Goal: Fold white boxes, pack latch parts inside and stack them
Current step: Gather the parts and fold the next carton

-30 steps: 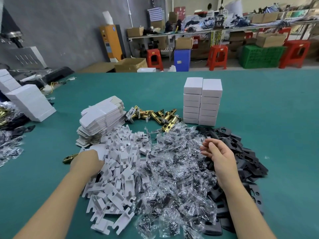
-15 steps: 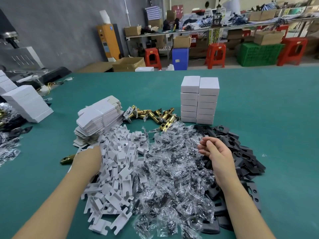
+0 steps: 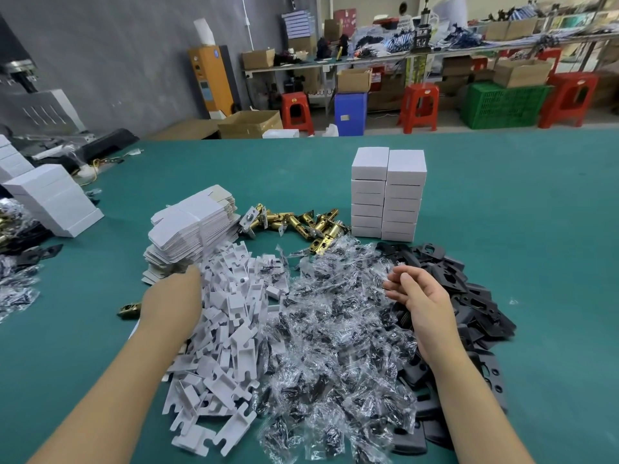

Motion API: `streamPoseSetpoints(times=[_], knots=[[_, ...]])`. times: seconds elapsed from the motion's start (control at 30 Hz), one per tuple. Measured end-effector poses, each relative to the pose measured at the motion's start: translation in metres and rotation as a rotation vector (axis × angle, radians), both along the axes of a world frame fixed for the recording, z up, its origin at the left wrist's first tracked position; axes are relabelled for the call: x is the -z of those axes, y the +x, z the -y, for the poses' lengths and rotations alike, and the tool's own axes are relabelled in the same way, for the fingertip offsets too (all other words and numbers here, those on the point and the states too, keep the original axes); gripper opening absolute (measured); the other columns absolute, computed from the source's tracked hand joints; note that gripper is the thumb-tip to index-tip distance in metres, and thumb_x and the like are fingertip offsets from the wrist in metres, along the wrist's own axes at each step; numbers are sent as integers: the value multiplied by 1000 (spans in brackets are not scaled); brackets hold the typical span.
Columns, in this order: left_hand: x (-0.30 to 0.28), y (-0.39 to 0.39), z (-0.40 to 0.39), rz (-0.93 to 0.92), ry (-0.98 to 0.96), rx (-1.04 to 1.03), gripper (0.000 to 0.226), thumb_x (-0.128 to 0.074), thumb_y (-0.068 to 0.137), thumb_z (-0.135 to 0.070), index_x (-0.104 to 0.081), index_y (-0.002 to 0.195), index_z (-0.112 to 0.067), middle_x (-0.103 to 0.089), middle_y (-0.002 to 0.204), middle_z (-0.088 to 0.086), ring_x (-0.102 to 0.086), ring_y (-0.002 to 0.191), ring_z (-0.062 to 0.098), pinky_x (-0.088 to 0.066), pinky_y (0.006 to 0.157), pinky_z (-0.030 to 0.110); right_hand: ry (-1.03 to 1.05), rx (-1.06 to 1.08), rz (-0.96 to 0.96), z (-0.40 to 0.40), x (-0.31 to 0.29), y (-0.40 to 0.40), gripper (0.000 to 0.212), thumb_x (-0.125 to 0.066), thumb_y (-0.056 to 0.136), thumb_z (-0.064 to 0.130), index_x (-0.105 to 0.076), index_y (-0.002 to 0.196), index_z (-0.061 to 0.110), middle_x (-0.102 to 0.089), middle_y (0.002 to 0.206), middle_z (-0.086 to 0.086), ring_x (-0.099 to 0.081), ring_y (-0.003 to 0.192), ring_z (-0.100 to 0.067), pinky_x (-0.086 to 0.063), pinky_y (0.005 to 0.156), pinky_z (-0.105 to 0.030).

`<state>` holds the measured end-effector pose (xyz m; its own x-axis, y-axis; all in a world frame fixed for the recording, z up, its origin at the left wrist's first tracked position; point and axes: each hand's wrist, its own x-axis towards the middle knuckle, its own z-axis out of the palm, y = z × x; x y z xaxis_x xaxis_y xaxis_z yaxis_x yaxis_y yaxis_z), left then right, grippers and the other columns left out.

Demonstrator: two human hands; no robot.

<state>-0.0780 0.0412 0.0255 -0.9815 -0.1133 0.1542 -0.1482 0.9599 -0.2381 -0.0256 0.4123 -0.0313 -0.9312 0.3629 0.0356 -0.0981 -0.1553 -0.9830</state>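
Observation:
Two stacks of closed white boxes (image 3: pixel 388 195) stand side by side at the middle of the green table (image 3: pixel 519 212). A pile of flat white box blanks (image 3: pixel 191 229) lies to their left, with brass latches (image 3: pixel 301 226) between them. My left hand (image 3: pixel 174 296) reaches to the near edge of the blanks, back up, its fingers mostly hidden. My right hand (image 3: pixel 418 296) hovers with loosely curled fingers over a heap of clear screw bags (image 3: pixel 335 346) and holds nothing. White card inserts (image 3: pixel 227 329) lie under my left forearm. Black plates (image 3: pixel 469 313) lie at the right.
One brass latch (image 3: pixel 129 309) lies beside my left wrist. At the far left edge are another block of white boxes (image 3: pixel 53 199) and more clear bags (image 3: pixel 16 289). Behind the table stand red stools, cartons and a green crate.
My left hand has moved forward, from the white inserts up to the edge of the flat blanks. My right hand has stayed over the clear bags.

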Motion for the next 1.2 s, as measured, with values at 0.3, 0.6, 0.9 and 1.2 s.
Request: streamPoseSetpoints(times=[0.3, 0.6, 0.9, 1.2], knots=[[-44, 19, -39, -379, 232, 246, 34, -59, 80, 15, -64, 112, 3, -59, 65, 14, -49, 52, 31, -42, 45, 38, 3, -2, 7, 1, -2, 1, 34, -50, 107, 12, -76, 97, 29, -76, 98, -1, -73, 95, -21, -58, 87, -36], [-68, 53, -147, -615, 955, 816, 40, -66, 93, -1, -62, 132, -7, -67, 106, -12, -64, 89, -5, -47, 75, -1, 12, -70, -53, 10, -12, 7, 26, -50, 107, 20, -75, 105, 22, -77, 102, -7, -73, 99, -27, -61, 84, -31], [1, 29, -215, -50, 1449, 562, 65, -61, 100, -20, -35, 150, -52, -67, 99, -15, -63, 85, 5, -56, 74, 22, -689, -444, 55, -1, -27, 17, 68, -28, 101, 64, -60, 143, 21, -58, 147, -16, -57, 134, -35, -57, 94, -47], [24, 17, -221, -34, 970, 680, 66, -48, 92, -71, -35, 151, -43, -44, 143, -5, -48, 121, 15, -50, 101, 44, -651, -516, 123, 2, -28, 22, 65, -45, 93, 66, -62, 140, 25, -62, 142, -17, -66, 122, -29, -60, 88, -40]])
